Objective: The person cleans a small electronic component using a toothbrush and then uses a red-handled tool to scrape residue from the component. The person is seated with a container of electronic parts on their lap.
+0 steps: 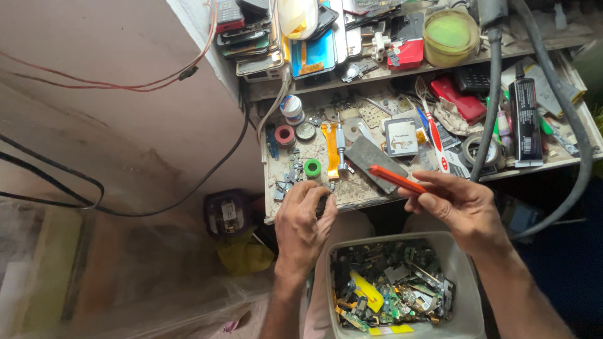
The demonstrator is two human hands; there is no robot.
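My left hand [304,220] rests at the front edge of a cluttered workbench [358,191], fingers curled down over a small dark part that I cannot make out. My right hand [457,207] is raised just right of it and grips an orange-handled tool [394,179] that points up and left over the bench. Below both hands stands a beige plastic tub [461,263] filled with scrap circuit boards and phone parts.
On the bench lie a green ring [312,167], an orange flex strip [331,147], a dark flat block [370,160], tape rolls and a red toothbrush. A shelf above holds stacked phones [251,37] and a yellow-green tub [450,34]. Thick black hoses [493,94] hang at right; wires cross the wall at left.
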